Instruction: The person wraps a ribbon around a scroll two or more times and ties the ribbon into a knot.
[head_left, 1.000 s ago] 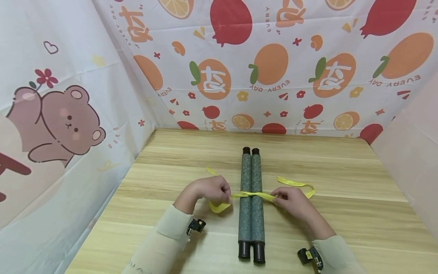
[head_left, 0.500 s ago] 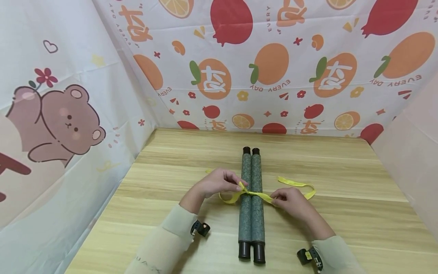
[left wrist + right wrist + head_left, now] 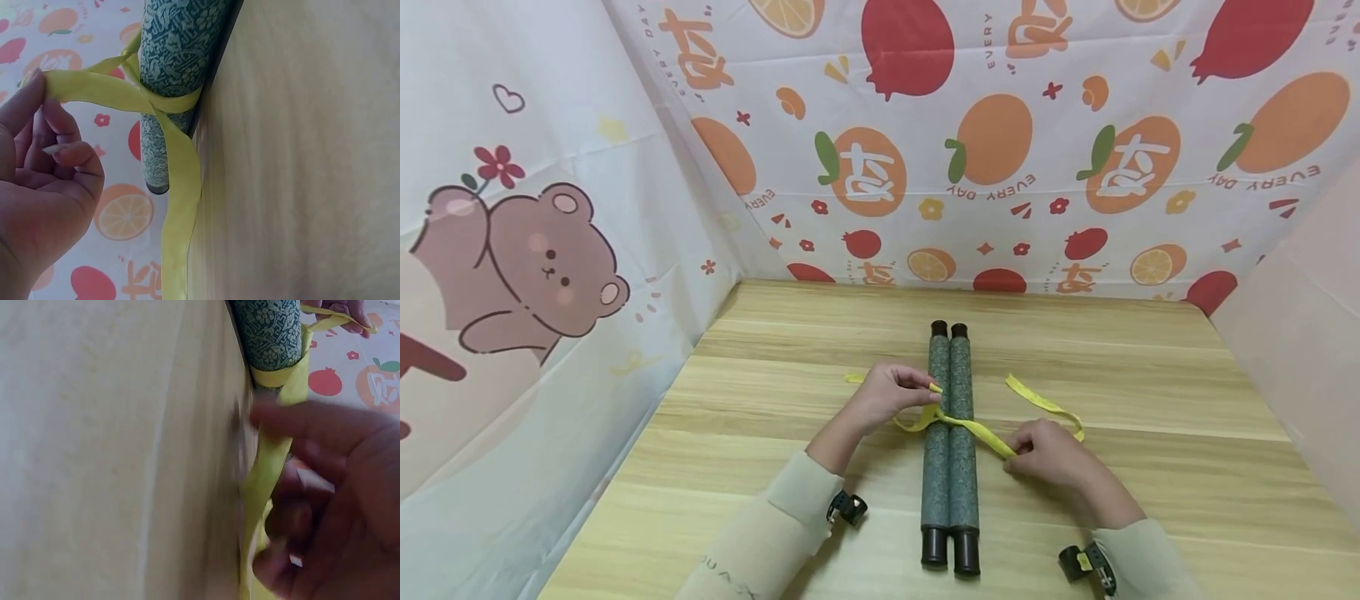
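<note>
A green patterned scroll (image 3: pixel 936 483) lies on the wooden table, its two rolled halves side by side with dark end knobs. Around its middle runs a yellow ribbon (image 3: pixel 985 434). My left hand (image 3: pixel 887 393) pinches a folded piece of ribbon between thumb and fingertips, just above the left roll; the left wrist view shows this ribbon (image 3: pixel 94 89) drawn out from the crossing. To the right of the scroll, my right hand (image 3: pixel 1051 452) holds the other length low over the table. Its fingers (image 3: pixel 325 425) are blurred in the right wrist view, curled about the ribbon.
One ribbon tail (image 3: pixel 1037 400) curves over the table beyond my right hand, and another tail end (image 3: pixel 854 378) shows behind my left. A fruit-print cloth (image 3: pixel 992 208) hangs at the table's back edge. A bear-print cloth (image 3: pixel 550 267) hangs on the left.
My left hand has moved from left of the scroll to over it, bringing up a ribbon fold. My right hand has shifted slightly right and down, drawing its ribbon length along.
</note>
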The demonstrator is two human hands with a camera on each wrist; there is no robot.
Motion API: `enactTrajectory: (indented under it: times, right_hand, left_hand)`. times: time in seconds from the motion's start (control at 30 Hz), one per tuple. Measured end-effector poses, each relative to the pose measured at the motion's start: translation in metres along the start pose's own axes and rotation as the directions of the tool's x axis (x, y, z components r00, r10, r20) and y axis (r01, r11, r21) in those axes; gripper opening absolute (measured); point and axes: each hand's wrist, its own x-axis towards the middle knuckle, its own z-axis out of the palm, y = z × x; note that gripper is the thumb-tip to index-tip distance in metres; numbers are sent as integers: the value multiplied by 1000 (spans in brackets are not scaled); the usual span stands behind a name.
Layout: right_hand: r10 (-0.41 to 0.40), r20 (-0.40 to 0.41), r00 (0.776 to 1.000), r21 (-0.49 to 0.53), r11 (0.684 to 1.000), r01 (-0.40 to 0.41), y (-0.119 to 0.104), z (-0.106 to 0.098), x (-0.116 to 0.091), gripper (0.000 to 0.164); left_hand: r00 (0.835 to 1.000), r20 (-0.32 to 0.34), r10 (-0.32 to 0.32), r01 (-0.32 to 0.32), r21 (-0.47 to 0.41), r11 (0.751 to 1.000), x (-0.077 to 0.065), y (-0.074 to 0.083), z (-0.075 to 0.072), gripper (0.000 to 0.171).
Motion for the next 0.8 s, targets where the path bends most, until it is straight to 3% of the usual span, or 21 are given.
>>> enactTrajectory:
  times: [0.1,0.2,0.3,0.37,0.47,0.6,0.8]
  right_hand:
    - [65,-116,991,-130,988,-80,2,-8,0,6]
    - [165,-200,966,-240,947,-212,5,-20,0,13]
    - [261,-237,936,-269,908,-322,8,-31,0,23]
    - [294,-259,920,-236,904,-356,9,-36,3,28]
    - [256,-311,915,-150,938,-313,9,-40,10,31]
    - [144,-366,919,-67,981,-180,0,-40,26,39]
    - [-76,-359,930,-143,989,25,-38,-43,56,56]
  left_hand:
    - [999,-5,34,-34,-12,999,1,-4,1,19]
    - [999,0,54,-54,-3,999,1,-5,0,17]
    - [998,14,61,-62,9,998,0,-6,0,16]
    - [998,22,61,-62,17,998,0,-6,1,16]
    - [998,34,59,-60,14,998,-2,-6,1,15]
    - [998,45,50,-51,12,999,-4,-5,3,13]
    - [998,48,49,-50,31,998,-7,-4,8,13]
